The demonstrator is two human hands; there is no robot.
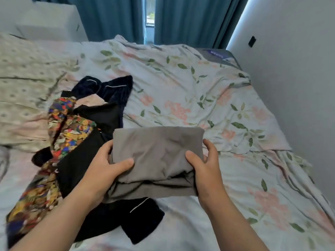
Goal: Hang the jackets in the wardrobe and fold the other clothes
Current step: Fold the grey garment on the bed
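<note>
A folded grey garment [157,151] is held above the bed in front of me. My left hand [107,165] grips its left edge, thumb on top. Its right edge is gripped by my right hand [204,163], thumb also on top. To the left on the bed lies a heap of unfolded clothes: a colourful patterned garment [67,131], a black garment [81,160] and a dark navy garment with white piping [108,89]. Part of the navy garment [139,214] also lies under the grey one, near me.
The bed is covered by a floral duvet [199,91], rumpled at the right. A pillow [23,84] lies at the left. A white wall [299,78] runs along the bed's right side. Blue curtains [181,19] hang behind the bed.
</note>
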